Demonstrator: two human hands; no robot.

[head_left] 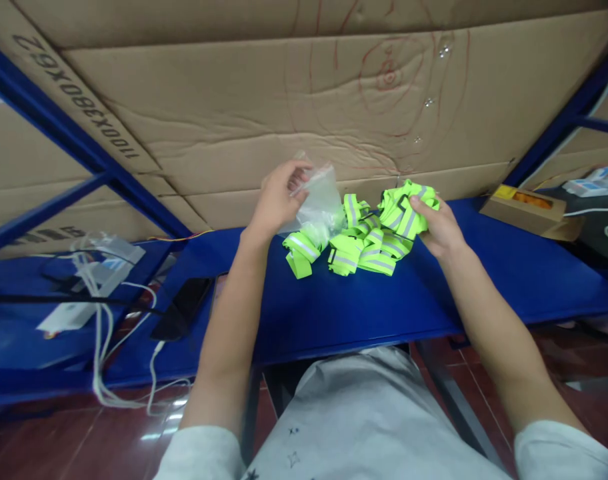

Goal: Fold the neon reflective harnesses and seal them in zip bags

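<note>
My left hand [290, 190] pinches the upper edge of a clear plastic bag [321, 200], which hangs down over the pile. My right hand [434, 220] is closed around a folded bundle of neon-yellow reflective straps [404, 208] with silver-grey stripes, lifted at the right end of the heap. Below and between the hands, more reflective straps [371, 250] lie in a loose heap on the blue table [334, 313]. One looped strap [301, 252] lies at the left, beneath the bag. The bag's lower part overlaps the straps, and I cannot tell whether any are inside it.
A cardboard sheet [224, 100] stands behind the table between blue frame bars. To the left are a black phone [181, 309] with a white cable and white power strips [109, 267] with tangled cords. An open cardboard box [524, 210] with orange contents stands at the right.
</note>
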